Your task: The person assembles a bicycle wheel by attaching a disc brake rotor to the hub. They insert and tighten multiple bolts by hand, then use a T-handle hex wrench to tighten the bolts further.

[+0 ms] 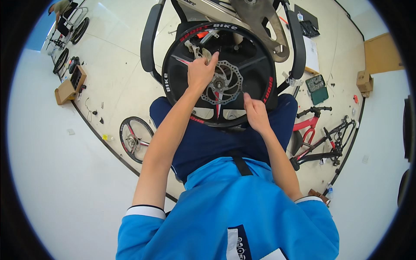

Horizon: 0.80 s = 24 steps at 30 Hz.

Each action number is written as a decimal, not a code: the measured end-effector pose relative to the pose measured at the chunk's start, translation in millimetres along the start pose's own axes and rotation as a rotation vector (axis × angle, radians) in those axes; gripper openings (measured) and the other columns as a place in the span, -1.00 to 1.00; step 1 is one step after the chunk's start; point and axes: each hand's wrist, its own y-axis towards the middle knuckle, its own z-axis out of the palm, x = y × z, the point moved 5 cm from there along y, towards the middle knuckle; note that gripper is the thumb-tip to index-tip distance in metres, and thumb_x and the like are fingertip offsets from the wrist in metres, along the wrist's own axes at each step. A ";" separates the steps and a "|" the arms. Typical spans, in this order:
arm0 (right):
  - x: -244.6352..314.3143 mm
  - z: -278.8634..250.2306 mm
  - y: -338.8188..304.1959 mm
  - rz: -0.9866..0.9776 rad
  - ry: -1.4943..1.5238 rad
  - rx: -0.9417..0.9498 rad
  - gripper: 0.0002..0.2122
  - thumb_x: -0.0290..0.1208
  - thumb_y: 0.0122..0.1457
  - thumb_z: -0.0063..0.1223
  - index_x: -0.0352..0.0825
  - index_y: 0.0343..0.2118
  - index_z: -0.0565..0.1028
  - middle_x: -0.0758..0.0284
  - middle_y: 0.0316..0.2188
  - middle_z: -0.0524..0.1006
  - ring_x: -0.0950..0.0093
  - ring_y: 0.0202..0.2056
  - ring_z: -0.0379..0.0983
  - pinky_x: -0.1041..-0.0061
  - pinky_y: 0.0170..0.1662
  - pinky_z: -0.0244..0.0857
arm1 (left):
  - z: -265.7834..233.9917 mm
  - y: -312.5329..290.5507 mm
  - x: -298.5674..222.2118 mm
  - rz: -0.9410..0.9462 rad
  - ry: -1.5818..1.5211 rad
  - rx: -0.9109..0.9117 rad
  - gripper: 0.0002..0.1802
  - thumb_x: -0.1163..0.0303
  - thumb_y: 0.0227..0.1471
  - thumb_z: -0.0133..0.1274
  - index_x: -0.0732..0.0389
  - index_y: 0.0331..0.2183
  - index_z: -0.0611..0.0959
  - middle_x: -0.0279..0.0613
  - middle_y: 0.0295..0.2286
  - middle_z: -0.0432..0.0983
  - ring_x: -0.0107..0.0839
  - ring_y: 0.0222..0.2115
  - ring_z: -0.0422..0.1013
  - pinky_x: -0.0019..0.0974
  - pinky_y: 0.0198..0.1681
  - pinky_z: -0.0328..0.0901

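Note:
A black bicycle wheel (271, 65) with broad spokes and red and white lettering lies flat in front of me on the dark seat of a chair. At its middle sits a silver brake disc (238, 82) around the hub (219, 83). My left hand (201, 73) is over the upper left spoke beside the disc, one digit stretched forward and the others curled; what they grip is hidden. My right hand (256, 113) is closed at the disc's lower right edge, its thumb up. Anything small inside it cannot be made out. Silver metal parts (211, 36) show through the wheel's openings.
Chair armrests (150, 39) flank the wheel. A bicycle frame (212, 9) lies beyond it. Another spoked wheel (132, 139) is at lower left, more frames (323, 147) at right. A green toolbox (318, 89) and cardboard boxes (365, 81) sit on the floor. A person (60, 8) works far left.

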 end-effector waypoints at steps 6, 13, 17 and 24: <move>6.3 35.5 21.1 0.044 -0.185 -0.028 -0.38 0.02 0.46 -0.17 -0.52 -0.57 0.43 -0.05 -0.67 0.39 -0.01 -0.58 0.36 0.13 -0.40 0.26 | -0.8 -10.8 5.2 -0.073 -0.019 -0.011 -0.23 -0.22 0.14 0.10 0.37 -0.66 0.64 0.07 -0.71 0.52 0.09 -0.57 0.54 0.00 -0.39 0.41; 13.3 42.5 20.5 -0.032 -0.305 -0.078 -0.43 -0.03 0.44 -0.14 -0.49 -0.51 0.53 -0.13 -0.59 0.47 -0.18 -0.45 0.45 0.03 -0.37 0.30 | 1.4 -12.4 12.5 -0.075 -0.012 -0.035 -0.23 -0.23 0.14 0.10 0.38 -0.63 0.61 0.24 -0.63 0.51 0.24 -0.51 0.50 0.06 -0.38 0.39; 17.6 44.8 18.8 -0.019 -0.308 -0.093 -0.47 -0.05 0.44 -0.11 -0.48 -0.48 0.56 -0.14 -0.58 0.48 -0.18 -0.44 0.46 0.04 -0.36 0.32 | 1.7 -12.2 14.4 -0.069 -0.017 -0.045 -0.24 -0.23 0.15 0.08 0.38 -0.61 0.62 0.26 -0.61 0.52 0.26 -0.50 0.50 0.08 -0.38 0.39; 9.8 70.2 12.2 0.033 -0.167 -0.119 -0.43 -0.04 0.46 -0.16 -0.49 -0.53 0.51 -0.14 -0.61 0.44 -0.18 -0.48 0.41 0.06 -0.38 0.30 | 1.6 -12.2 13.2 -0.080 -0.002 -0.025 -0.22 -0.25 0.14 0.07 0.39 -0.60 0.63 0.26 -0.61 0.53 0.25 -0.49 0.51 0.09 -0.36 0.40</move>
